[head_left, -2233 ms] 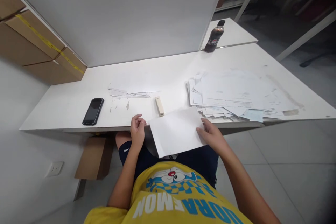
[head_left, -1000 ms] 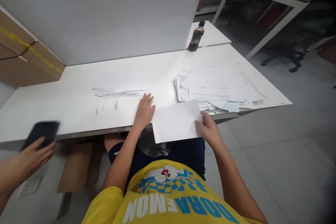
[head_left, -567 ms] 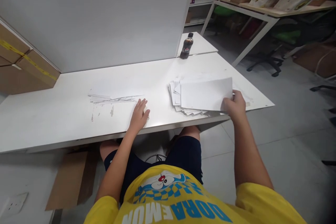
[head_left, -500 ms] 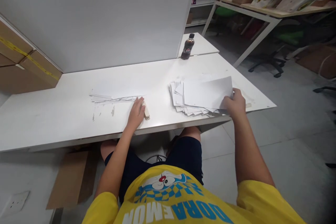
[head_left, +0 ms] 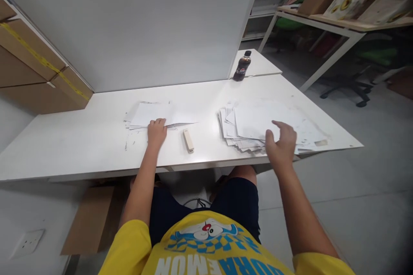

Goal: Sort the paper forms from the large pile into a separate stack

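Note:
My left hand (head_left: pixel 157 132) is at the near edge of the left paper pile (head_left: pixel 150 113), its fingers bent together over the sheets; the thumb's grip underneath is hidden. A small cream stapler (head_left: pixel 188 141) lies on the desk to the right of that hand, apart from it. Over the near right side of a larger, fanned stack of white paper (head_left: pixel 250 122) is my right hand (head_left: pixel 281 144). Its thumb and fingers are spread, with nothing between them.
The white desk (head_left: pixel 80 142) runs along a grey panel (head_left: pixel 135 25). A dark soda bottle (head_left: pixel 242 67) stands at the back right. Taped cardboard boxes (head_left: pixel 45 64) are at the left end. Another table (head_left: pixel 322 21) with boxes and an office chair (head_left: pixel 351 88) are off to the right.
My left hand has moved left, away from the stapler and onto the left pile. My right hand has let go of the right stack's top sheet, which now lies flatter. The view has shifted.

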### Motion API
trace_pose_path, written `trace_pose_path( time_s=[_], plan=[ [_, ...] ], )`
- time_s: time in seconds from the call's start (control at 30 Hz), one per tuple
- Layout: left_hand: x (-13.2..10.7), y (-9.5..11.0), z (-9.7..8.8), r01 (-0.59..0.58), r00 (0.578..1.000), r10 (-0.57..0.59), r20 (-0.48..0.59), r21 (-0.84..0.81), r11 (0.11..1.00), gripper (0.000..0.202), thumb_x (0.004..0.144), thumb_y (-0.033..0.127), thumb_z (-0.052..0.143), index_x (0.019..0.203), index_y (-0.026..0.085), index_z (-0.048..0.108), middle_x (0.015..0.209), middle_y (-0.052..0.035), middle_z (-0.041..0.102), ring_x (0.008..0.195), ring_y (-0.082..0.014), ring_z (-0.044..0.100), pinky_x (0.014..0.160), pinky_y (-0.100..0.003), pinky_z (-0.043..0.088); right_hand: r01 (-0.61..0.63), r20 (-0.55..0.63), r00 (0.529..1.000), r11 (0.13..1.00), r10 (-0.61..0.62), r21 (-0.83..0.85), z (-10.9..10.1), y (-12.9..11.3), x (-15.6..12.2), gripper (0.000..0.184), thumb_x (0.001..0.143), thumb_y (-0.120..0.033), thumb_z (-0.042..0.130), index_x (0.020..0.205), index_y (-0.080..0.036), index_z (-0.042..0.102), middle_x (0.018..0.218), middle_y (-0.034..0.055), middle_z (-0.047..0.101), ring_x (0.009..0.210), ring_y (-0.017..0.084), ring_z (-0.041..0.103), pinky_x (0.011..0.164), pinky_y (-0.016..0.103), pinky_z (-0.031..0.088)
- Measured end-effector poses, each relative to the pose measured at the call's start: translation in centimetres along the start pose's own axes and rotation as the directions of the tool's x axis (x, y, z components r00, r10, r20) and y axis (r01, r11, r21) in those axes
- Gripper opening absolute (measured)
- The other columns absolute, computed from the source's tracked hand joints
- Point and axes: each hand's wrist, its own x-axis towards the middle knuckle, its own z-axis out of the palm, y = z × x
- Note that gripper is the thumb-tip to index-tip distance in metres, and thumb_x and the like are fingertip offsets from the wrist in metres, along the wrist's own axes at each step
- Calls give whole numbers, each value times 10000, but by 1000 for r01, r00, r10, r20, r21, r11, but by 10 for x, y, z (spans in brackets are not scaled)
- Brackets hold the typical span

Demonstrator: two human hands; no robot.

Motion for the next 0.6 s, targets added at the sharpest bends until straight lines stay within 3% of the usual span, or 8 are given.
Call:
trace_pose_path(
  time_s=[0.1, 0.23, 0.3, 0.33, 0.4, 0.47, 0.53, 0.6],
  plan=[
    [0, -2, 0, -51, 998, 49, -30, -68, 996, 396, 910, 171, 397, 1221, 164, 641, 1202, -117, 665, 1092, -327, 544, 943, -457, 431, -26, 168, 986, 979, -9, 201, 17, -46, -19, 320, 895, -354, 457, 1139, -209, 605, 1157, 130, 630, 1136, 281, 547, 993, 481, 431],
    [-3, -5, -1, -101, 986, 64, -152, -249, 963, 391, 953, 219, 348, 1187, 173, 659, 1140, -122, 691, 1061, -296, 589, 956, -450, 441, -123, 394, 918, 912, -45, 392, 43, -89, -38, 312, 914, -385, 461, 1150, -245, 609, 1175, 102, 640, 1141, 259, 568, 989, 463, 449],
    [-10, 1, -5, -127, 965, 18, -262, -405, 905, 382, 981, 329, 357, 1137, 192, 677, 1124, -115, 696, 1062, -272, 606, 970, -425, 453, -162, 446, 893, 885, -56, 436, 53, -99, -42, 317, 913, -409, 473, 1144, -248, 618, 1171, 96, 648, 1126, 254, 582, 983, 459, 452],
    [-15, 6, -7, -121, 947, -58, -317, -517, 847, 373, 977, 402, 397, 1070, 200, 696, 1084, -110, 705, 1044, -263, 618, 960, -409, 467, -181, 460, 886, 873, -54, 452, 55, -102, -41, 323, 911, -425, 481, 1141, -247, 623, 1173, 96, 651, 1121, 253, 587, 981, 457, 453],
    [-29, 23, -16, -88, 880, -290, -377, -729, 679, 380, 931, 519, 495, 910, 201, 703, 951, -95, 713, 968, -251, 643, 900, -382, 505, -229, 481, 876, 849, -32, 475, 57, -107, -39, 339, 902, -463, 509, 1130, -244, 632, 1183, 98, 654, 1123, 255, 591, 986, 458, 449],
    [-43, 45, -29, -69, 787, -516, -338, -880, 470, 393, 893, 564, 556, 848, 193, 678, 872, -76, 700, 918, -235, 657, 832, -357, 532, -313, 524, 851, 812, 9, 493, 54, -111, -36, 382, 874, -504, 564, 1152, -249, 628, 1227, 100, 646, 1165, 262, 580, 1013, 466, 432],
    [-57, 69, -44, -81, 732, -652, -198, -975, 205, 386, 886, 562, 578, 909, 186, 666, 914, -74, 702, 954, -225, 665, 812, -335, 546, -441, 606, 795, 725, 42, 529, 49, -117, -35, 479, 828, -541, 633, 1218, -264, 601, 1297, 96, 624, 1234, 267, 548, 1050, 466, 410],
    [-70, 90, -57, -82, 733, -680, 8, -992, -100, 386, 870, 555, 613, 968, 184, 655, 990, -85, 706, 1000, -223, 670, 829, -321, 554, -589, 699, 714, 571, 36, 572, 43, -126, -39, 590, 784, -579, 677, 1277, -273, 571, 1331, 91, 615, 1272, 273, 529, 1065, 459, 412]
  ],
)
